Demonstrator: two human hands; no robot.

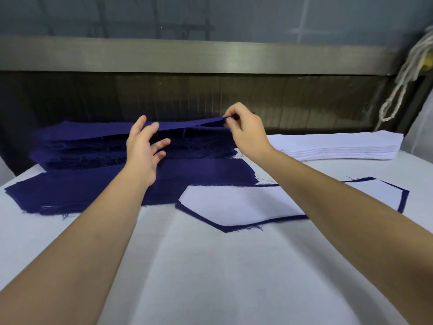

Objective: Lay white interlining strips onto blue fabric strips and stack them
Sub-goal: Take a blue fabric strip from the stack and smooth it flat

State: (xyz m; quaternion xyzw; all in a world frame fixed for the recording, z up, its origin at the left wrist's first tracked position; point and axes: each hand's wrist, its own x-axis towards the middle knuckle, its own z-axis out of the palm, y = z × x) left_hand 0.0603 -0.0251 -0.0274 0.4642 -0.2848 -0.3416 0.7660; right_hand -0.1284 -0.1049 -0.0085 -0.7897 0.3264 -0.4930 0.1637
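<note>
Here, at the far left of the tabletop (210, 266), a worker peels the top blue strip (187, 125) off the blue stack (93, 146). The right hand (246, 134) pinches the strip's right end between thumb and forefinger, the other fingers curled above. The left hand (143, 148) hovers open at mid-strip with its fingers (161, 143) spread; whether they touch the cloth cannot be told.

The strip is raised only at its right end. Its left part lies on the stack.

The main risk appears to be a double pick. The stack's edges are frayed, and loose threads could drag a second layer up with the first. A gap shows under the pinched end, but it is unclear whether one layer or two sit between the fingertips.

A pull from one end alone could also skew the stack toward the right, or let the limp strip fold on itself before it lands. The spread left hand seems placed to guard against that.

More loose blue pieces (93, 186) lie flat in front of the stack. A paired piece (234, 205), white on blue with a narrow blue border, rests nearer the middle, and a dragged strip or the forearm above it could shift its white layer. The white interlining stack (339, 146) waits at the far right edge, well apart.
</note>
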